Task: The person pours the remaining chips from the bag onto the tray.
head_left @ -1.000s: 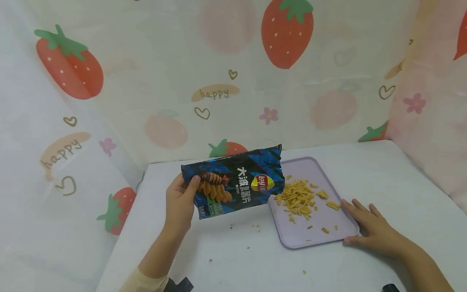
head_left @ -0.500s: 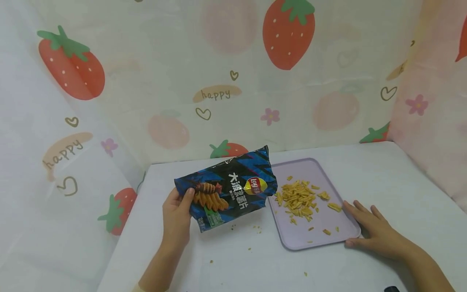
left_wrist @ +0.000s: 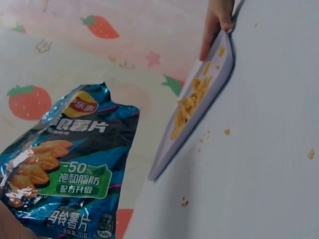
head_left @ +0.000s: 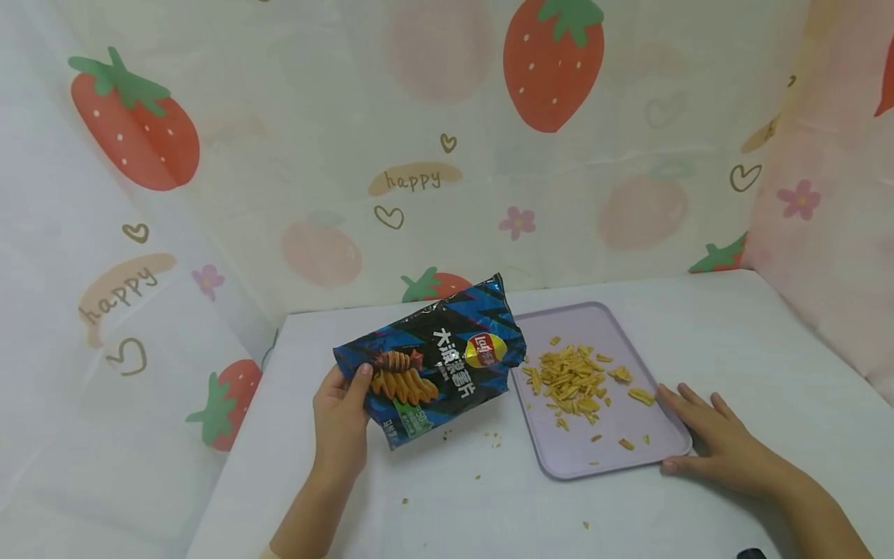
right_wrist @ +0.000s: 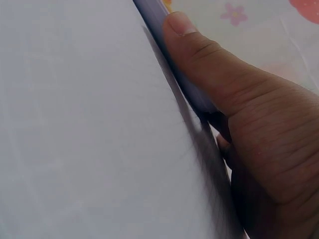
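Observation:
In the head view my left hand (head_left: 341, 419) pinches the lower left end of a blue and black potato chip bag (head_left: 436, 361), thumb on the printed front. The bag is tilted above the table, its right end raised. To its right lies a pale purple tray (head_left: 594, 462) with a heap of broken yellow chips (head_left: 569, 380) on it. My right hand (head_left: 726, 446) rests at the tray's near right corner, fingers spread and fairly straight. The right wrist view shows the thumb (right_wrist: 194, 47) against the tray's rim (right_wrist: 154, 30).
Crumbs (head_left: 492, 440) are scattered on the white tabletop (head_left: 475, 512) between the bag and the tray. A strawberry-print cloth (head_left: 419, 109) hangs behind and at the sides. A small black object (head_left: 751, 553) shows at the bottom edge.
My left hand has drawn the chip bag leftward and a little down, off the tray's left side, and tilted it more. The right hand and the tray have stayed put.

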Action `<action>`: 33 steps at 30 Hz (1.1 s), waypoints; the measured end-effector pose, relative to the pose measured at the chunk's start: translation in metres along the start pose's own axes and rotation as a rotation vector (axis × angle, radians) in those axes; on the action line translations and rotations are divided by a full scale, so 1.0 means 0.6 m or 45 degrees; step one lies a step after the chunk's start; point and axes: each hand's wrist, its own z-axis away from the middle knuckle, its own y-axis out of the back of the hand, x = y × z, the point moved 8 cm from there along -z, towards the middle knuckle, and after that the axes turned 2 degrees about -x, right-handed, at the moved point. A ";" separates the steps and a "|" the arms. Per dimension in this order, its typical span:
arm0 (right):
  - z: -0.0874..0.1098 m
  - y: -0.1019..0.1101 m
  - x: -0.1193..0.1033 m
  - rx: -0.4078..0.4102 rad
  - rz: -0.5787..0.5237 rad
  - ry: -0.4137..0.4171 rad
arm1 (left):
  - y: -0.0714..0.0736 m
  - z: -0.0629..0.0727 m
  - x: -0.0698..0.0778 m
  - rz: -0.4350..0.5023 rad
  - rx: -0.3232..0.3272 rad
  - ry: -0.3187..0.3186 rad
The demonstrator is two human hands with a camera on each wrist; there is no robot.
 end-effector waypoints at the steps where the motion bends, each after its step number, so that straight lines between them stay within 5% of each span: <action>1: 0.000 0.000 -0.001 -0.002 -0.001 -0.003 | 0.001 -0.001 -0.002 0.005 0.002 0.009; 33: -0.002 -0.001 0.004 0.003 0.008 -0.002 | 0.011 -0.026 -0.113 0.233 0.171 0.384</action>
